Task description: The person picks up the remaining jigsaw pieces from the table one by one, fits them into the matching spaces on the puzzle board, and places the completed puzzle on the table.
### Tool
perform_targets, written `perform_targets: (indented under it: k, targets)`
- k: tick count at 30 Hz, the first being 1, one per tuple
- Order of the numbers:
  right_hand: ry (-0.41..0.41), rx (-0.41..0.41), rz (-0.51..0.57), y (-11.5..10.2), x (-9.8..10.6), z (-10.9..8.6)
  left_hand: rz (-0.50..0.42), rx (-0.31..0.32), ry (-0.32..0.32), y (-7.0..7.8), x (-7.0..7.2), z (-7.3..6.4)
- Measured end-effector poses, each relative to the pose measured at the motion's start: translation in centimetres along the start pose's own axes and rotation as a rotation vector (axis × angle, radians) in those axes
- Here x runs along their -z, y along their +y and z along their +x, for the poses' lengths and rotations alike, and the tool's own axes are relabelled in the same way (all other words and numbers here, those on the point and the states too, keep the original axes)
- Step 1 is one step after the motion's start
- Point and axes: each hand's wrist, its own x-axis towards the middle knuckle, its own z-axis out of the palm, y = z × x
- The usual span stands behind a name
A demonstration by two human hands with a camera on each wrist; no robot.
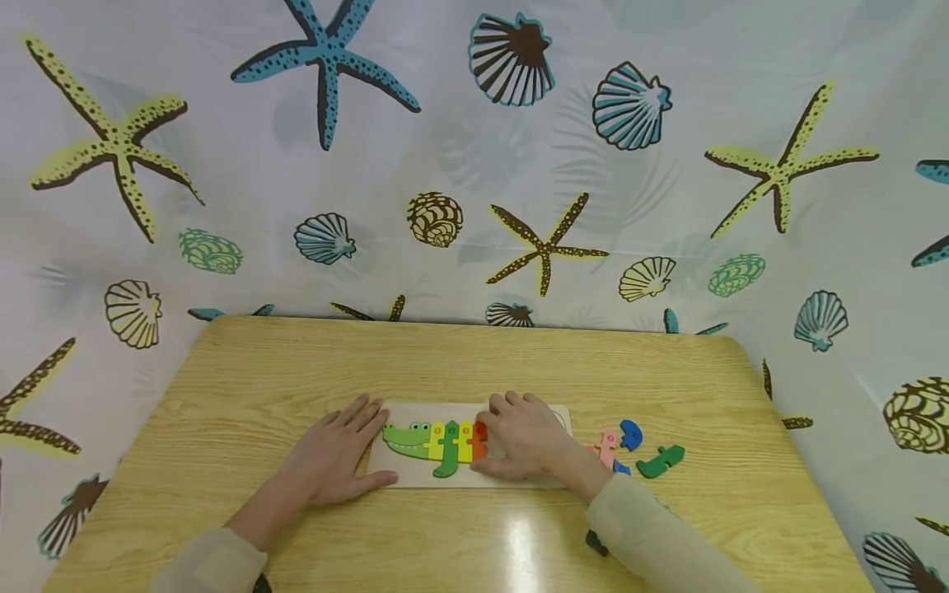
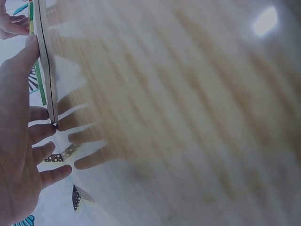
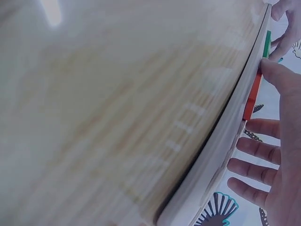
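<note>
A pale wooden puzzle board (image 1: 411, 478) lies on the table, bearing a light-green crocodile head piece (image 1: 408, 441), yellow pieces (image 1: 465, 445) and a green leg piece (image 1: 449, 449) in a row. At the row's right end is a red-orange piece (image 1: 480, 441), which my right hand (image 1: 522, 436) pinches between thumb and index finger. In the right wrist view, the red-orange piece (image 3: 252, 96) spans the space between those two fingers. My left hand (image 1: 334, 453) rests at the board's left end with fingers spread, its thumb (image 2: 32, 45) along the front edge. The right hand hides part of the board.
Right of the board lie loose pieces: a pink one (image 1: 608, 447), a blue one (image 1: 631, 434), a green one (image 1: 661, 462) and another blue one (image 1: 621, 468), partly hidden. A cloth (image 1: 445, 148) with starfish and shells hangs behind the wooden table (image 1: 296, 354).
</note>
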Motion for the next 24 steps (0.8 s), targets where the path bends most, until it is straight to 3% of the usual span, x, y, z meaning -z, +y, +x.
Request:
perform_targets:
  k: [24]
  targets:
    - [0.027,-0.01,0.02,0.8,1.3,-1.6,-0.005,-0.001,0.0,-0.2,0.3,0.3]
